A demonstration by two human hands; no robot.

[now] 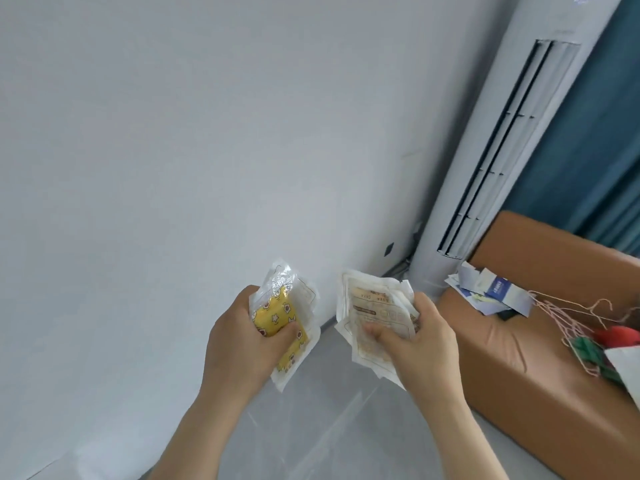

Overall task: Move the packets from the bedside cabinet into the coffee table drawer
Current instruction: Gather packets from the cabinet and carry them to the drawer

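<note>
Surroundings: a plain white wall point(173, 133) fills the view ahead; a tall white air conditioner point(502, 150) stands in the corner, with a teal curtain point(595, 133) behind it.
Right side: a brown sofa point(519, 358) sits near the right hand; on it lie torn blue-and-white leaflets point(491, 289), loose pink strings point(571, 313) and a red-and-green thing point(609, 341) too blurred to name.
Below: grey glossy floor point(329, 427).
In the way: nothing lies between the hands and the wall; the sofa arm is the closest thing.
Left hand point(242, 341): wrapped around a yellow packet point(277, 317), thumb across its face.
Right hand point(422, 337): clasps a stack of pale packets point(374, 313), thumb on the front, fingers behind.
Where: both loads are held in the air before the wall, above the floor, apart from each other.
Yellow packet axis: near upright, clear crimped end upward, patterned face toward the camera.
Stack axis: long side runs upward, top leaning left, printed face toward the camera, edges fanned.
</note>
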